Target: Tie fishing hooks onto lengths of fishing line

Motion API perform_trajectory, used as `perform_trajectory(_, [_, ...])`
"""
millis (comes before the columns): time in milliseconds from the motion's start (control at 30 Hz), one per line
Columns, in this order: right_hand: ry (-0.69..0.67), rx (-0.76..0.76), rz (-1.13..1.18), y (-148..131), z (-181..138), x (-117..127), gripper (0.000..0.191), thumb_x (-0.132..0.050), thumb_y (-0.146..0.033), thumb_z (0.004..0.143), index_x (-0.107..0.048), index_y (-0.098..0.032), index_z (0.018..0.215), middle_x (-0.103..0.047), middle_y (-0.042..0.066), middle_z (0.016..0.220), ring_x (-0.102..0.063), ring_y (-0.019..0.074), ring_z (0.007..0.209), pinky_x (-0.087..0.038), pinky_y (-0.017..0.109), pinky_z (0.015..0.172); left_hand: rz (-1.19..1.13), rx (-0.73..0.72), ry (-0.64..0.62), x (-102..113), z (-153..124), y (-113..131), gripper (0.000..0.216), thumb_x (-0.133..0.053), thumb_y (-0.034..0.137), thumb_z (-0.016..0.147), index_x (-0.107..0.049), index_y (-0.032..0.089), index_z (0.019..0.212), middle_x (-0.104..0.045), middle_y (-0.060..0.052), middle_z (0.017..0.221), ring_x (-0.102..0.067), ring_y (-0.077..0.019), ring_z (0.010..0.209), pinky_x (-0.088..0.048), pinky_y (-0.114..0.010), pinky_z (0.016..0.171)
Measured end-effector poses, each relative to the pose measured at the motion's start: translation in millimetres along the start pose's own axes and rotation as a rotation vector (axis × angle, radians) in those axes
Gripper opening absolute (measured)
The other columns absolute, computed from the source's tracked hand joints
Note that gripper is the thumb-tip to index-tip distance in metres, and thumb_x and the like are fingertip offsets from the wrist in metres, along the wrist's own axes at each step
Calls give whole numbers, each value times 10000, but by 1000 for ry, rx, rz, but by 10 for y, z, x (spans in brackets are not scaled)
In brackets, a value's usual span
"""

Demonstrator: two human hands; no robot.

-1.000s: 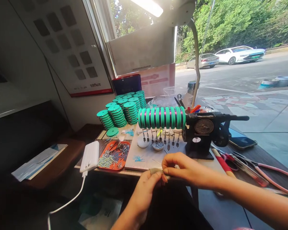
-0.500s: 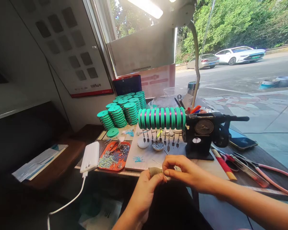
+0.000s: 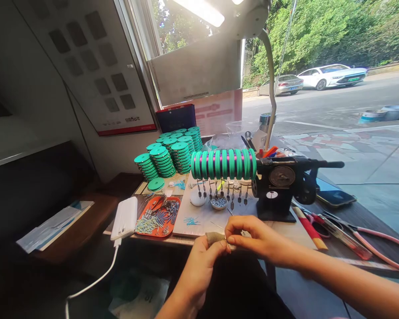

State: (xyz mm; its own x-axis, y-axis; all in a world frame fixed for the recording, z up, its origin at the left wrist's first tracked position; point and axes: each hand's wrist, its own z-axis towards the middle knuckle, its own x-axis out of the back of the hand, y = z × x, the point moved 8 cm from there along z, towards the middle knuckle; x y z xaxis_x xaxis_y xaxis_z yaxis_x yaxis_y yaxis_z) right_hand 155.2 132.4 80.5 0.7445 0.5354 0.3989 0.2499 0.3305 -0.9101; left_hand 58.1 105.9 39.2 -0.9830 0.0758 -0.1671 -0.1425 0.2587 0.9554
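My left hand is closed at the table's front edge, thumb pressed toward the index finger. A brownish wrap covers that finger. My right hand pinches at the left fingertips, the two hands touching. Whatever lies between the fingertips is too small to name. Just behind the hands stands a row of green spools on the shaft of a black winding machine. Small dark pieces hang on lines below the spools. A small bowl of silvery beads sits under them.
Stacked green spools stand at the back left. An orange tray holds small tubes and parts, beside a white power bank with a cable. Pink-handled pliers and a phone lie right. A lamp arm rises behind.
Both hands stay in the same pinch at the same place. Only a very slight shift of the view shows.
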Motion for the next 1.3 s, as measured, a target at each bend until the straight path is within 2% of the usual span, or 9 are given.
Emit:
perform_trajectory(333, [8,77,-194,-94,-15,0,163,-479,-170,806,-570,-149,673,-548,9,688,-487,124,645,-366,230,625,147,-76,30,16,-2,40,101,-569,209,701,-574,157,614,-543,11,629,-483,-148,677,-364,-258,670])
perform_trajectory(533, [-16,17,-206,-91,1,4,127,-488,-154,768,-531,-148,648,-494,-8,651,-444,125,629,-339,233,602,687,-462,78,-56,-122,308,134,-482,220,796,-598,156,780,-581,-72,820,-511,-217,805,-396,-350,729])
perform_trajectory(700, [-119,-140,-65,40,61,-15,87,-501,-156,709,-513,-141,625,-440,-31,595,-394,111,594,-304,217,541,1194,-934,67,-270,-305,511,159,-479,117,774,-621,156,833,-618,-88,791,-502,-227,767,-370,-386,703])
perform_trajectory(833, [-209,-191,4,140,99,-64,124,-505,-187,698,-504,-133,586,-401,-49,534,-353,87,522,-268,199,469,1317,-1240,122,-355,-443,556,153,-509,87,761,-626,159,827,-665,-75,797,-517,-212,739,-339,-405,755])
perform_trajectory(900, [-213,-197,25,144,93,-67,125,-501,-196,708,-506,-133,600,-401,-52,539,-353,84,522,-271,196,468,1197,-1117,132,-289,-376,564,153,-513,112,770,-631,166,850,-657,-77,831,-514,-222,781,-333,-402,771])
perform_trajectory(1033, [-100,-107,-75,18,47,11,130,-473,-181,761,-530,-142,651,-471,-28,607,-413,105,585,-323,211,537,488,-365,3,-54,-41,268,170,-481,237,803,-624,171,741,-604,-37,753,-514,-193,770,-369,-316,731])
perform_trajectory(1100, [-50,15,-205,-95,14,30,144,-460,-165,782,-544,-146,667,-517,2,662,-452,124,631,-356,232,594,212,-139,-34,-48,4,112,215,-483,264,791,-591,167,633,-559,-7,653,-498,-164,703,-369,-280,701])
perform_trajectory(1200, [-26,160,-351,-183,-36,4,148,-437,-158,806,-544,-154,704,-537,36,718,-474,144,661,-381,253,619,102,-43,-61,-78,12,42,176,-514,237,747,-580,156,605,-534,3,614,-473,-141,651,-365,-262,665])
perform_trajectory(1300, [-17,191,-385,-168,-52,-13,148,-431,-150,814,-533,-157,706,-537,41,718,-479,148,664,-385,253,615,66,-26,-40,-78,3,19,115,-549,208,717,-594,149,630,-556,-1,636,-483,-139,665,-368,-258,677])
